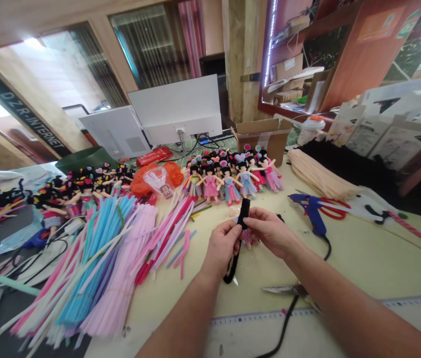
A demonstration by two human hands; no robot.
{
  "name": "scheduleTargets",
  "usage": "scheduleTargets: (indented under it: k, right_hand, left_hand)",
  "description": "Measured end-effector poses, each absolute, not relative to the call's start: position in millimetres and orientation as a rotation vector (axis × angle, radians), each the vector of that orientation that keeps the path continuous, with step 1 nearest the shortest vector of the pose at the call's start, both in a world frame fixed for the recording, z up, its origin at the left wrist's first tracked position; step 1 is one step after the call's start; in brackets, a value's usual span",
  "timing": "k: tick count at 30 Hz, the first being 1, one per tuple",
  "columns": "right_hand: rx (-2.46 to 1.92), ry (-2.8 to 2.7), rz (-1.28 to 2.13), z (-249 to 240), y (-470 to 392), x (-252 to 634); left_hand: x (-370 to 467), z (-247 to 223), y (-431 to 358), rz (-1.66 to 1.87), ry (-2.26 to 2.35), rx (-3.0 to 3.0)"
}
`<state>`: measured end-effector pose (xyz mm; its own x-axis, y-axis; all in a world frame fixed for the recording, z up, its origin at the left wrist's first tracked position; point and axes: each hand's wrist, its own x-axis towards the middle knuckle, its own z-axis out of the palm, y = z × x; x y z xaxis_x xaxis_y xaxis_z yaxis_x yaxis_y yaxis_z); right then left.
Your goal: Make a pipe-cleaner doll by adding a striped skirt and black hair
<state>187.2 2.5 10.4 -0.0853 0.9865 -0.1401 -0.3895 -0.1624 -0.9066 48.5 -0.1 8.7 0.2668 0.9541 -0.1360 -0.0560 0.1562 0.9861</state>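
In the middle of the head view, my left hand [221,244] and my right hand [267,227] meet over the table. Both pinch a bunch of black pipe cleaners [245,209], which sticks up between the fingertips. A black strand curls down below my left hand. Bits of pink and blue show behind the fingers, mostly hidden, so I cannot make out what they belong to. Just beyond my hands stands a crowd of pipe-cleaner dolls [210,184] with black hair and pink or blue dresses. Scissors [283,289] lie close to my right forearm.
On the right are a blue glue gun [312,211], red-handled scissors [339,209], and beige [318,176] and black pipe cleaners [367,174]. Blue [98,258] and lilac bundles [124,278] fill the left. A ruler [248,318] runs along the front; a cardboard box [266,134] stands behind.
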Motion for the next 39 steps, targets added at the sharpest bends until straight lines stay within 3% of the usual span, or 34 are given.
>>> scheduleTargets:
  k: [32, 39]
  right_hand:
    - [-1.081, -0.949, 1.513, 15, 3, 191]
    - [-1.156, -1.213, 1.503, 22, -6, 184]
  left_hand:
    - [44, 14, -1, 0.823, 1.077, 1.307]
    - [31, 25, 2, 1.019, 0.965, 1.528]
